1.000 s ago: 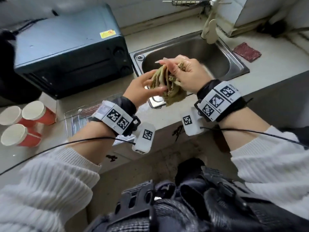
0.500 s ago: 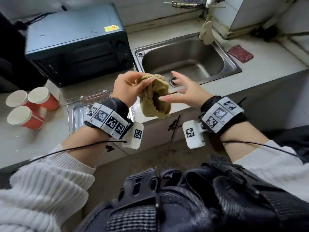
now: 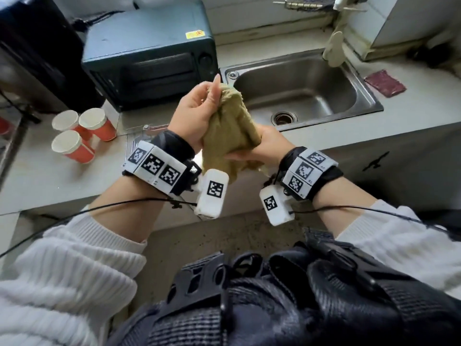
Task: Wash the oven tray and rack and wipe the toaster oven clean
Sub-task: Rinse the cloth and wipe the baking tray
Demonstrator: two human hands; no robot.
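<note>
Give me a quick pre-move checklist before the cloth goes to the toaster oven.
1. Cloth held: ok, left hand grips the top, right hand the lower part.
2. Toaster oven in view: ok, on the counter left of the sink.
3. Oven door: shut, so only the outside is wipeable.
4. Paper cups beside the oven: not ok, could be knocked.
5. Cloth wetness: cannot tell.
6. Rack on counter: ok, partly hidden.

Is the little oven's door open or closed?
Closed. The toaster oven door sits flat against its front, handle up top, and nothing of the inside shows.
</note>
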